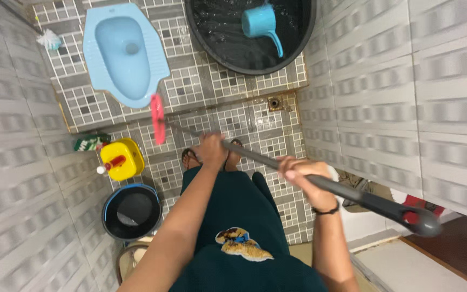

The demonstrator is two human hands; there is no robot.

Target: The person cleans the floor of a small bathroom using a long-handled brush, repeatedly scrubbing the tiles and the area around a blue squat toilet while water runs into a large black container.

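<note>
Both my hands grip a long grey-handled floor brush (352,196). My left hand (210,150) holds the shaft further down, and my right hand (301,176) holds it nearer the thick handle end. The brush's red head (158,118) rests on the tiled floor, at the edge of the raised step just in front of the blue squat toilet (122,51). A black band sits on my right wrist. My feet in sandals show under my left hand.
A black water basin (201,32) with a blue dipper (260,24) floating in it stands at the back. A floor drain (274,103) lies near the right wall. By the left wall are a yellow bottle (122,158), a green pack (89,142) and a black bucket (132,212).
</note>
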